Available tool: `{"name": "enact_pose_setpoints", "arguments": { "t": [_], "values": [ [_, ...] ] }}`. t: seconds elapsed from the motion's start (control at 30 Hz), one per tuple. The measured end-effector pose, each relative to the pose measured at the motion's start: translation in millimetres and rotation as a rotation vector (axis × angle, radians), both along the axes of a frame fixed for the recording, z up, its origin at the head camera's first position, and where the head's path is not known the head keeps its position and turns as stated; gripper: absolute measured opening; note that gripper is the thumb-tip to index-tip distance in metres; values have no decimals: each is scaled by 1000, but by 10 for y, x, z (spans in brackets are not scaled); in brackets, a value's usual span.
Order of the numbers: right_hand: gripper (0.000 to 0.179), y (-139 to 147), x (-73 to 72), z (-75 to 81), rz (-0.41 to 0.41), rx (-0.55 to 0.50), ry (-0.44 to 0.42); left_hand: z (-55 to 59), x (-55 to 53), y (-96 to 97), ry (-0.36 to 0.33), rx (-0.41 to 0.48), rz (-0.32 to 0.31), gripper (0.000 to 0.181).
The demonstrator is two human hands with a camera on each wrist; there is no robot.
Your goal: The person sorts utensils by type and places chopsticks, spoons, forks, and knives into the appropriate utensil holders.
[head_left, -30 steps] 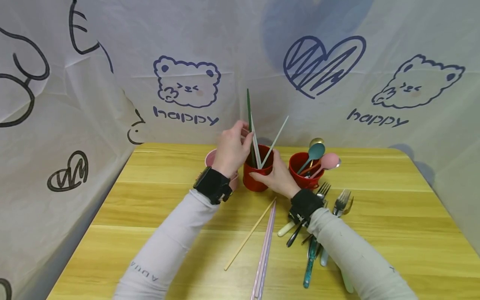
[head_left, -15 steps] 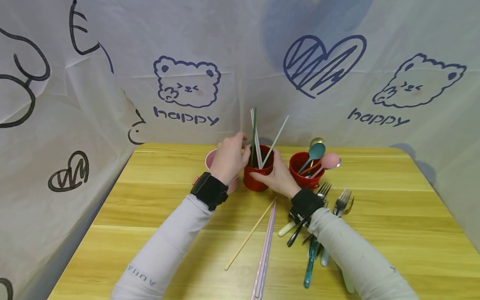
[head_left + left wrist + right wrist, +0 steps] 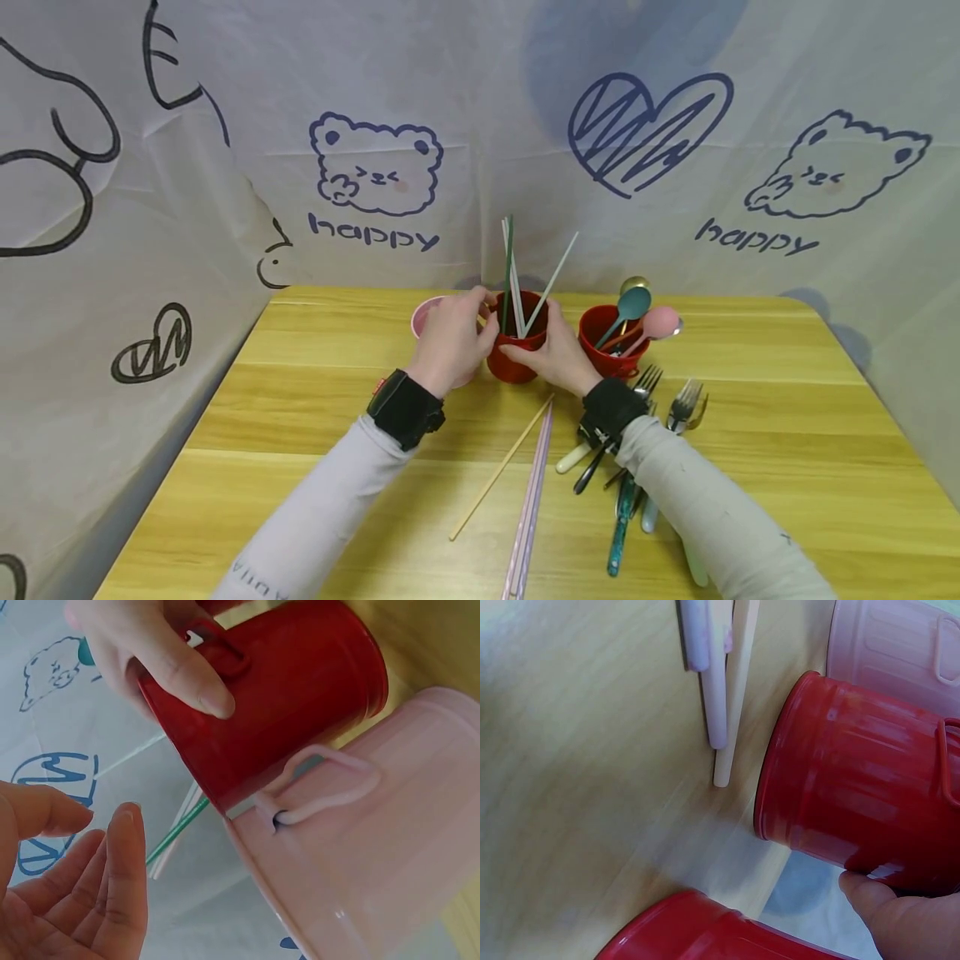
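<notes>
My right hand (image 3: 558, 354) grips the small red bucket (image 3: 510, 368) at its rim, with the thumb on its outer wall. A dark green chopstick (image 3: 509, 258) and several pale chopsticks (image 3: 551, 279) stand leaning inside it. Just left of that rim is my left hand (image 3: 452, 340), its fingers loosely bent with nothing between them, as the left wrist view shows. It overlaps a pink bucket (image 3: 360, 862), which stands against the red one and is partly hidden in the head view.
Another red bucket (image 3: 611, 364) at the right holds several spoons (image 3: 633, 303). Before the buckets lie a plain wooden chopstick (image 3: 498, 471) and pink-purple chopsticks (image 3: 531, 508). Several forks (image 3: 682, 406) and other cutlery lie partly under my right forearm. A drawn-on white sheet hangs behind the table.
The green chopstick has dropped lower into the middle red bucket, and my left hand has let go of it and moved down and left. My right hand stays on the bucket.
</notes>
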State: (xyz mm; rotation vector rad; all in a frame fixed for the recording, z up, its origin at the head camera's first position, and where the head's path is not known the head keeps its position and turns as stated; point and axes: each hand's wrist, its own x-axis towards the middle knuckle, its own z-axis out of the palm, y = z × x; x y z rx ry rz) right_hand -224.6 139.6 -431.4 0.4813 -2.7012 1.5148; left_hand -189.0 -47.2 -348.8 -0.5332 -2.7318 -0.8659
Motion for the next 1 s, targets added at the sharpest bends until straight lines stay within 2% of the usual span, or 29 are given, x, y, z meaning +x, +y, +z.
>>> {"name": "enact_pose_setpoints", "arguments": {
  "t": [0.17,0.4,0.57,0.7,0.87,1.0],
  "values": [
    [88,7,-8,-11,-3,4,8,-51,111,-1,20,-28,-41,19],
    [89,10,-3,-14,-7,9,3,-157,246,-2,72,-59,-81,6],
    [88,9,4,-9,-16,9,-2,-235,334,-14,80,-102,-101,7],
    [88,9,0,-10,-17,4,-4,-314,383,-20,22,-151,-112,8],
    [88,7,-3,-14,-20,3,-17,-424,436,-27,-112,-202,-138,10],
    [87,1,-1,-8,-23,4,-24,-503,490,-28,-197,-209,-162,12]
  ]
}}
